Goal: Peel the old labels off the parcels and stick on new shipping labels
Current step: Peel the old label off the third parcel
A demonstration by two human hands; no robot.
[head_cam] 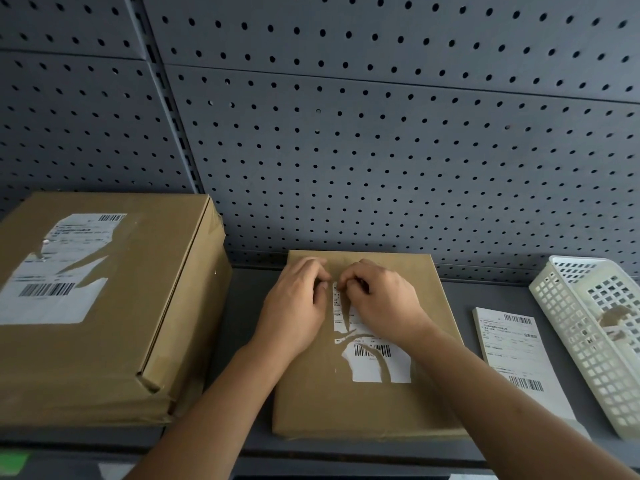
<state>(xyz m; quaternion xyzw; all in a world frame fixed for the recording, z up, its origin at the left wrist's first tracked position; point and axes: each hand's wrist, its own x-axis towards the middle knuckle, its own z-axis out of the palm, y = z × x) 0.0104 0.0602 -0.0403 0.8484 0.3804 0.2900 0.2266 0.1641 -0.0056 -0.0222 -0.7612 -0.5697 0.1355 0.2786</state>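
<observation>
Quick status from my remote seat. The small parcel (360, 403) lies flat on the shelf (242, 341) dead centre, right against the pegboard (381, 150), and both hands are up at its far end. The old label (372, 351) is in tatters: the barcode chunk sits mid-box with brown tears through it, and one narrow strip runs up from it away from me.

That strip is the whole game right now. Its long axis runs far-to-near, and its top end is right between the two hands. The right hand (377, 299) is the closer one, fingers curled in and pinching at the strip's top edge. The left hand (298, 303) is just beside it on the cardboard, fingers curled too, thumb by the strip. I honestly can't tell if it's got hold of any paper or is only bracing the box.

Everything stuck down lies on my side of the fingertips, so my guess is the pull wants to come back toward me along the strip, low and slow, or it'll shred again.

Off to the left there's a big box (114, 306) with its own half-torn label (52, 271), so that one isn't finished either. The new labels (512, 348) are stacked on the right, near the right arm, with a white basket (571, 341) past them holding what look like peeled scraps (620, 320). I'd say we're early-to-middle on this job.
</observation>
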